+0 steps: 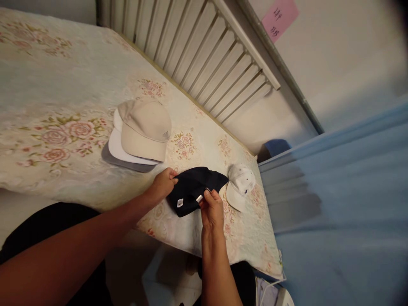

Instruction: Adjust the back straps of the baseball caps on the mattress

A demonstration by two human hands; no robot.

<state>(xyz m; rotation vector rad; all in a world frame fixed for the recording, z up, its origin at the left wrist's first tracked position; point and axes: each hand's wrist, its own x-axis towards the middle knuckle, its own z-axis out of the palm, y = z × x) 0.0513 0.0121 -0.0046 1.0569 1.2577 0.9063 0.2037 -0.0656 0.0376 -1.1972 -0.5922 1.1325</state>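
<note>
A black baseball cap is held between my two hands just over the flowered cloth. My left hand pinches its left edge with thumb and fingers. At its lower right, my right hand is closed on the cap near a small metal buckle. A white label shows on the cap's left part. To the left lies a stack of caps, with a beige cap on top and white and grey brims showing beneath. Close by on the right sits a white cap with a small dark logo.
The flowered cloth covers a bed-like surface. A metal railing runs along its far side, and a blue curtain hangs at the right. A pink note is on the wall. A white cable lies by the lower right corner.
</note>
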